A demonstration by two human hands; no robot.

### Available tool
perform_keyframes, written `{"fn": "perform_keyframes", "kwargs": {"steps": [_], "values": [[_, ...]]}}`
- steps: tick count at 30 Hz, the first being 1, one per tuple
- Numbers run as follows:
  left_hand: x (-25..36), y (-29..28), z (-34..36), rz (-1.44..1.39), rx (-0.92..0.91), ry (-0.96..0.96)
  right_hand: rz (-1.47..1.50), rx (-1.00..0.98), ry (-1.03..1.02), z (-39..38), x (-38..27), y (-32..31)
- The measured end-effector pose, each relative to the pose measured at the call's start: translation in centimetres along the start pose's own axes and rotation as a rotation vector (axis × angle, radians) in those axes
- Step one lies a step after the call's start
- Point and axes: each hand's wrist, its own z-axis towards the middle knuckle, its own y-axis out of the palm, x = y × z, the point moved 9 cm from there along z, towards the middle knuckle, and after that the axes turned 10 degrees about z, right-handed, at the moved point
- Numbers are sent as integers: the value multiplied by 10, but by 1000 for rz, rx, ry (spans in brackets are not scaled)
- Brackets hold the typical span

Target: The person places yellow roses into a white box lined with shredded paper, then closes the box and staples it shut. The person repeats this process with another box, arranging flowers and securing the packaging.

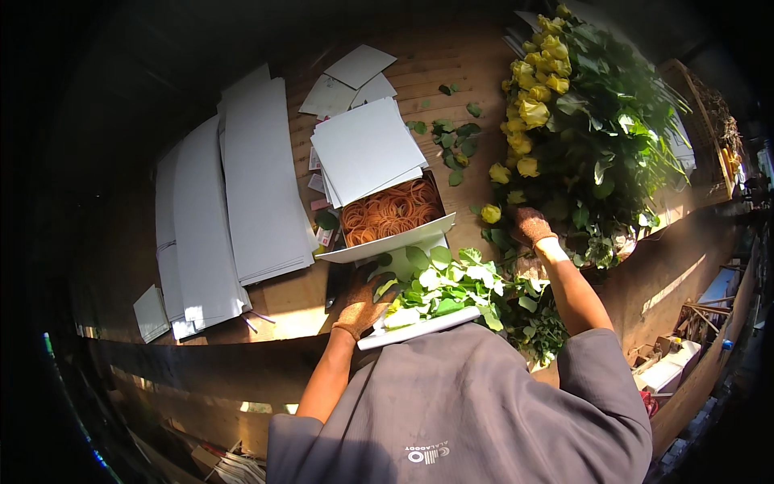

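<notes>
My left hand (361, 302), in a brown glove, is beside a small bunch of leafy roses (451, 282) on a white card (423, 327) close to my body. Its thumb and fingers are apart around the bunch's left end, where a little yellow shows. My right hand (532, 227), gloved too, reaches to the near edge of a large pile of yellow roses (548, 73). Its fingers look curled in among leaves, just right of a single yellow rose (490, 214); the grip on the stem is mostly hidden.
An open box of orange rubber bands (391, 214) stands ahead of me, with white cards (367, 149) stacked over its far side. Long white cardboard sheets (262, 177) lie to the left. Loose leaves (455, 141) are scattered on the wooden table (439, 64). A wooden crate (697, 121) stands far right.
</notes>
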Motion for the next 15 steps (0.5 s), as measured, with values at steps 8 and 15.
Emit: {"fn": "perform_keyframes", "kwargs": {"steps": [8, 15], "values": [[-16, 11, 5, -125, 193, -122, 209, 148, -475, -85, -172, -133], [-35, 31, 9, -214, 201, -181, 52, 109, -725, -125, -285, -125]]}}
